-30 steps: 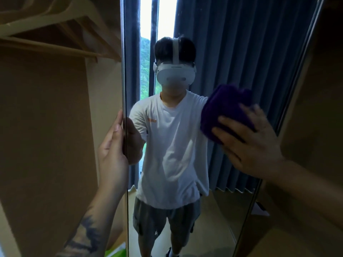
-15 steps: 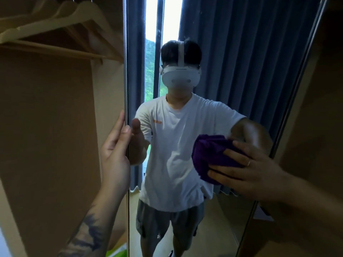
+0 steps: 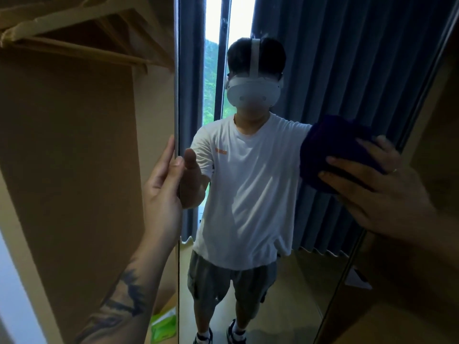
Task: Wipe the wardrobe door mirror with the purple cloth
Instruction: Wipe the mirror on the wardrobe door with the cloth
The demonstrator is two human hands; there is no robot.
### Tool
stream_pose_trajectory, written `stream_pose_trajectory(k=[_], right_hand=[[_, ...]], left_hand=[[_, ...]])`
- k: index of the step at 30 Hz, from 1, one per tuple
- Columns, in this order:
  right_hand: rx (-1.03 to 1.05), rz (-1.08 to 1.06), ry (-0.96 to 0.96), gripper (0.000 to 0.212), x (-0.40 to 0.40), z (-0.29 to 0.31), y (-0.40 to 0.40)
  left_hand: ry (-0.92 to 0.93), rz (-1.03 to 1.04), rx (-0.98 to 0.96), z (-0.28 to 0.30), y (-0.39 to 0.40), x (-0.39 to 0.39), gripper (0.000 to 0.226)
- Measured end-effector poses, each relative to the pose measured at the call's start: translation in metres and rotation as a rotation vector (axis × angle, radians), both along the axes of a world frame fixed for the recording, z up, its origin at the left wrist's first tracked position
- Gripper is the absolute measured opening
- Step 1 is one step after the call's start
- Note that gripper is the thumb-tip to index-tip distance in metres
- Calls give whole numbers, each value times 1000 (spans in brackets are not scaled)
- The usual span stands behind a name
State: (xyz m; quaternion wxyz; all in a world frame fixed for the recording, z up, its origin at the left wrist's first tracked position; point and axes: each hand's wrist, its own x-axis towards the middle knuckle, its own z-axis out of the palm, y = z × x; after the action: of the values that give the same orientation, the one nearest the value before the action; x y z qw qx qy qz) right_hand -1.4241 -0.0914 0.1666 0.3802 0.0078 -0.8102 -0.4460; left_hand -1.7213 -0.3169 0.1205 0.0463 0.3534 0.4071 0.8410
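The wardrobe door mirror fills the middle of the view and reflects a person in a white T-shirt in front of blue curtains. My right hand presses the bunched purple cloth flat against the glass near the mirror's right edge, fingers spread over it, about chest height. My left hand holds the mirror door's left edge, thumb on the front side and fingers behind it.
The open wardrobe with brown walls lies to the left, wooden hangers on a rail at its top. A green packet sits low beside the door edge. A brown panel borders the mirror on the right.
My right hand swept the cloth down and left across the glass, then back up and right to near the mirror's right edge. My left hand stayed on the door edge.
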Motion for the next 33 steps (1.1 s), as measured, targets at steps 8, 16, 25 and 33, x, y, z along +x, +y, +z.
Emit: stream_pose_trajectory(k=[8, 16, 25, 33], right_hand=[[151, 181, -237, 54, -15, -62, 3], [-46, 82, -94, 46, -22, -99, -21], [-82, 85, -24, 41, -30, -83, -14], [65, 168, -233, 55, -31, -112, -8]], left_hand=[[-11, 28, -16, -15, 0, 1, 40], [-23, 42, -62, -37, -4, 6, 38], [-25, 36, -112, -41, -6, 9, 39], [-10, 35, -129, -52, -8, 9, 42]])
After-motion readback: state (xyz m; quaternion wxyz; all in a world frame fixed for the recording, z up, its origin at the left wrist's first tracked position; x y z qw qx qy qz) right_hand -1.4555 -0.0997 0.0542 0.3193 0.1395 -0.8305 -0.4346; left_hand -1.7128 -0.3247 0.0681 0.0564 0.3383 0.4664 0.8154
